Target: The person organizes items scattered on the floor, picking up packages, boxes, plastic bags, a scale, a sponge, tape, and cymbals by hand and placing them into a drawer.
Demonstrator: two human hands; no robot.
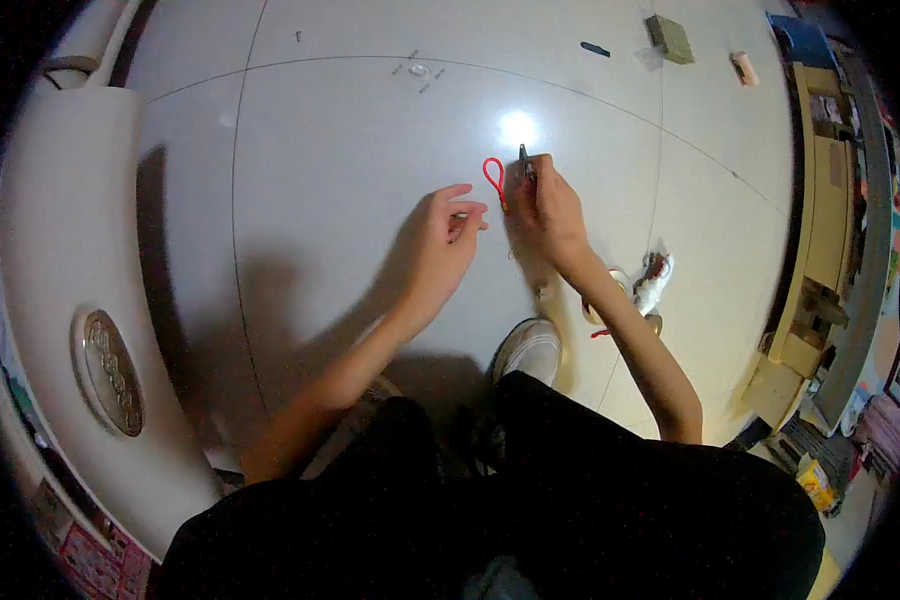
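My right hand point(558, 222) is closed around a small dark tool point(523, 158) with a narrow tip that points away from me; its exact kind is unclear. Just left of it is a red cord loop point(494, 172), with a small yellowish piece at its near end. I cannot tell whether the loop touches either hand. My left hand point(448, 232) hovers at the near left of the loop, fingers apart and slightly bent, with nothing visible in them. Both hands are over the pale tiled floor point(340, 150).
A white crumpled item point(654, 286) and a round ring-shaped roll point(618, 284) lie beside my right forearm. Farther off are a greenish block point(670, 40), a dark flat piece point(595, 48) and a small clear item point(419, 72). My shoe point(530, 348) is below. Shelving point(825, 190) stands right.
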